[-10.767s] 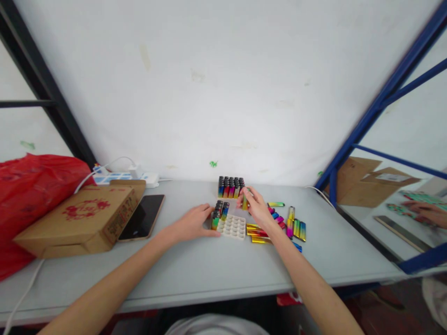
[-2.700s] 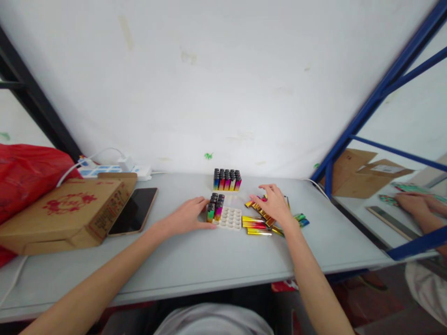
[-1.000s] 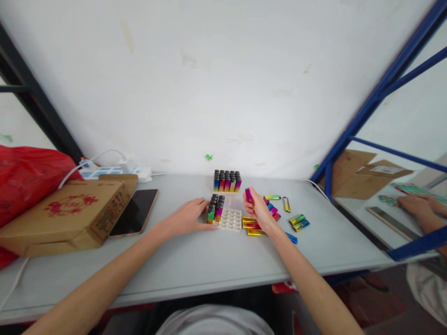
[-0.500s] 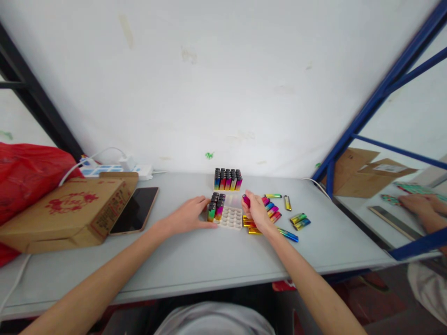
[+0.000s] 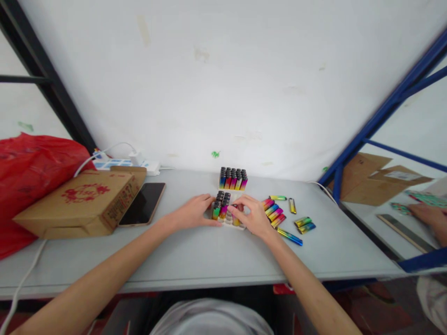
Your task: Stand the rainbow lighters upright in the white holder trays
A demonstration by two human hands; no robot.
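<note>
A white plastic lighter tray with round sockets sits on the table. Two columns of upright lighters, metallic rainbow with black tops, fill its left side. My left hand curves around that side, thumb along the front and fingers behind. Over the tray's right part, my right hand pinches a yellowish lighter, upright in the tray; its top is partly covered by the fingers. Loose lighters lie just right of this hand. Behind stands a full block of lighters.
At left are a cardboard box, a dark-screened phone, a power strip and a red plastic bag. More lighters lie at right. Past a blue frame, another person's hand rests near a carton.
My right hand has moved left from the loose pile to the tray, bringing a lighter upright into it. My left hand stays at the tray's left side. The view has shifted slightly.
</note>
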